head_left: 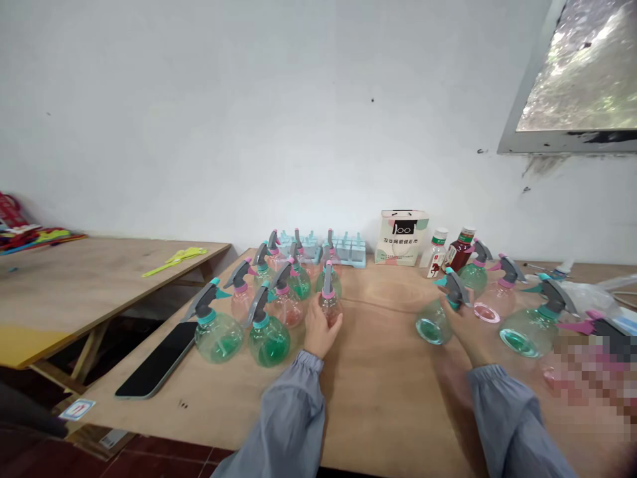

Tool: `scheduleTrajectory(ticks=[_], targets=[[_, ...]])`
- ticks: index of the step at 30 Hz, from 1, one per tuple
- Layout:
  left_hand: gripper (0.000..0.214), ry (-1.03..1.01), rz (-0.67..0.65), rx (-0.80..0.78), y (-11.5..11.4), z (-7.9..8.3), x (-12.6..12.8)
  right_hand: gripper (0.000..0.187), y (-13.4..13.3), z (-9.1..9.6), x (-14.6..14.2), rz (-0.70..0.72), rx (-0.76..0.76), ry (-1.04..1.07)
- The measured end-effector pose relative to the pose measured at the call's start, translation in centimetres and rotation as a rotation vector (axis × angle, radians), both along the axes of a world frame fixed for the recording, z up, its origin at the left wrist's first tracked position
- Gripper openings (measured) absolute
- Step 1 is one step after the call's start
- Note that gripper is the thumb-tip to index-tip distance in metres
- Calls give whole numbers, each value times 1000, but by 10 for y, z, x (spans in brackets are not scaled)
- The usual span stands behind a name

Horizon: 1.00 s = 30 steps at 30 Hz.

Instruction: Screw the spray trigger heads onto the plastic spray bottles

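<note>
Nearest the front edge of the plywood table [388,398], a dark smartphone [156,362] lies flat at the left. Two grey sleeves reach forward from below. The left hand [321,330] is wrapped around the belly of a pink spray bottle [329,300], which stands upright at the right end of a cluster of spray bottles [269,338]. Well apart from it, the right hand [462,328] grips the neck of a green spray bottle [432,325], tipped on its side with its base towards the camera. More sprayers [530,328] lie just beyond, to the right. Farther back stand pale blue ice-pop moulds [348,251], a printed cardboard box [402,238], a white bottle [436,251] and a dark red bottle [460,249], against the white wall [249,119].
</note>
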<state>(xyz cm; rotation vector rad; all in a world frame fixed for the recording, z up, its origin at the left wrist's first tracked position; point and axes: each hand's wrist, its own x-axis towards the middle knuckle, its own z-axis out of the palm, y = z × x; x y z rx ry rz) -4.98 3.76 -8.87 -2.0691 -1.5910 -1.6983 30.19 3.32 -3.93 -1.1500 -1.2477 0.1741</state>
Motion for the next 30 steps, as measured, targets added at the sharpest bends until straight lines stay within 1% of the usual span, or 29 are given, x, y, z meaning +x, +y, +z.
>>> scheduleTrajectory(ticks=[2,4,8,11,13,15,19,22,25,28,29,30], targets=[[72,5,2,2,0,0,0,58,9,3,17,-70,-50,-56],[72,8,-2,3,0,0,0,62,20,4,29,-188,-115,-134],[72,18,-18,-2,-1,1,0,79,49,2,43,-443,-188,-215],[72,27,-16,-9,-2,2,0,79,75,3,50,-597,-215,-255],[72,31,-20,-14,-2,1,1,81,91,4,54,-644,-227,-280],[73,30,-31,-19,-2,1,1,85,104,6,57,-657,-238,-288],[74,27,-63,-43,-5,2,2,91,118,10,60,-656,-238,-269],[74,45,-103,-67,-9,4,4,95,114,14,58,-652,-210,-266],[74,77,-116,-87,-14,7,8,94,94,15,44,-658,-127,-265],[73,99,-121,-99,-21,11,17,76,61,8,11,-603,28,-275],[73,102,-121,-101,-24,11,20,69,49,3,-3,-534,123,-277],[72,103,-122,-102,-26,12,24,67,39,-2,-18,-480,217,-270]])
